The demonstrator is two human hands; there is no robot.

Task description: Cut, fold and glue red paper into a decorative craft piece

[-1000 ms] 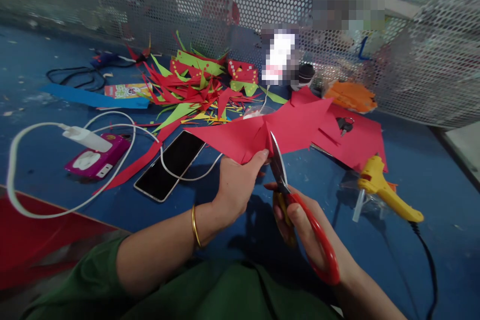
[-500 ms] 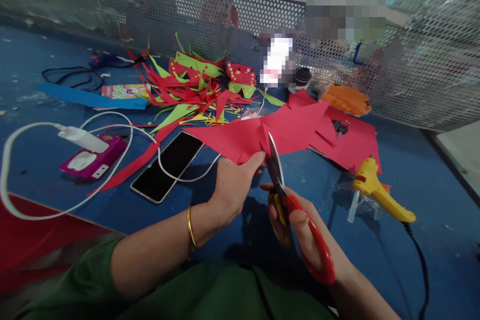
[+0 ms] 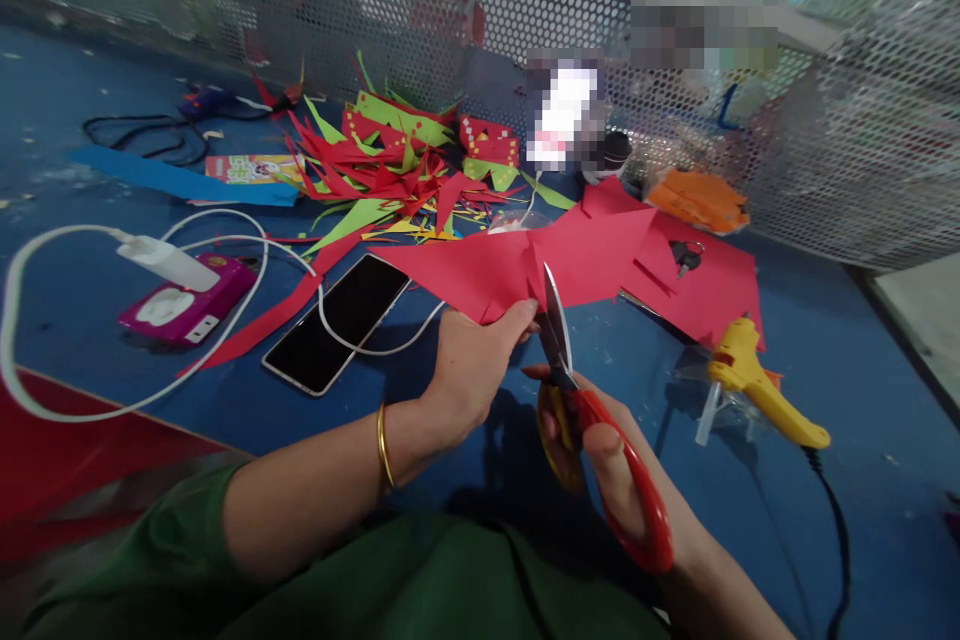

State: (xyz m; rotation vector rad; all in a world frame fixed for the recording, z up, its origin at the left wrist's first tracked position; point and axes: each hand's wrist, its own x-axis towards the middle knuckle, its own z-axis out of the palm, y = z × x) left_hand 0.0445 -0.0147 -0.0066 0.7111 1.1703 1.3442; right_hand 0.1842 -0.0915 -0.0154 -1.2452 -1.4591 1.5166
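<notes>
Presently, watching from my distance through the head camera, I see the left hand [image 3: 469, 370] with its thumb pressed down on a folded, pointed piece of red paper [image 3: 461, 270]; the other fingers are mostly hidden beneath, so I cannot tell how firmly they close. The paper is just ahead of this hand, spreading to both sides, above the blue tabletop [image 3: 885, 360]. The right hand [image 3: 619, 490] is curled around the scissors with steel blades and a glossy red handle loop [image 3: 564, 375]; the blades point away from it and reach the paper just beside the left thumb. How far the blades stand apart I cannot judge well. For me this nearness is the main danger: if the left thumb slides toward the metal, or the right wrist turns inward, the skin could be nicked. Also, if the pinch becomes loose, the paper may swing at its folds and a cut could go crooked. Left of the left hand, a thin white cable [image 3: 379, 352] crosses a smartphone with a black screen [image 3: 337, 325]; it could catch the hand. Right of the right hand rests the yellow plastic glue gun [image 3: 761, 387], which a wide elbow might knock.
</notes>
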